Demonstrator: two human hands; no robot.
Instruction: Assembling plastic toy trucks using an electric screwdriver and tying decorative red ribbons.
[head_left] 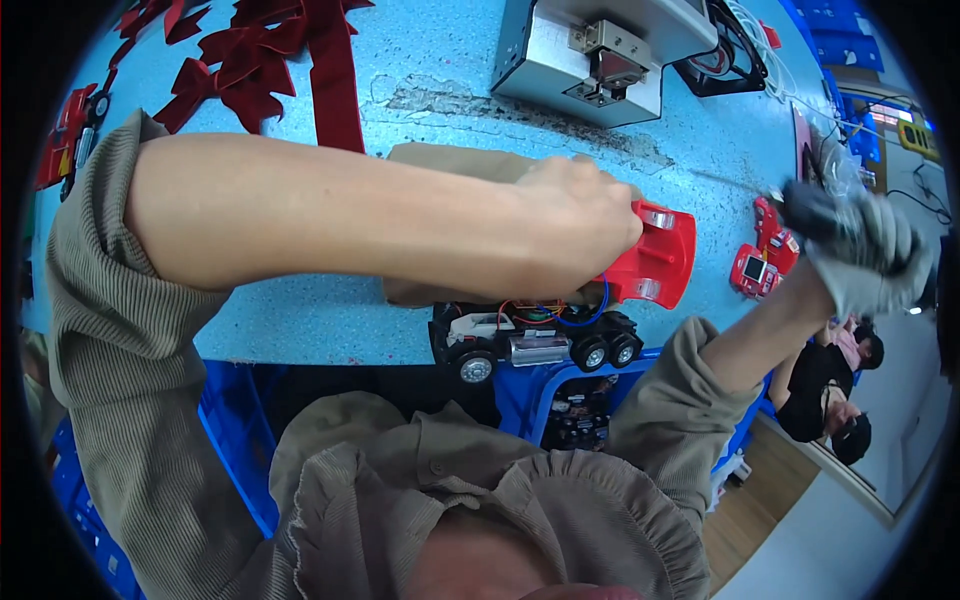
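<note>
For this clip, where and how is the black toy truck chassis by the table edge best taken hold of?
Likely grip the chassis at its silver midsection, between front wheel and paired rear wheels, from the person's near side. That side faces the person, uncovered; the left hand crowds the far side, and a looped blue wire could snag in a pinch from above.

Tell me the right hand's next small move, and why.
Probably bring the right hand, with the blurred dark object it holds, in toward the red plastic shell: the left hand grips that shell over the table, while the right hand is out to the right, clear of it.
</note>
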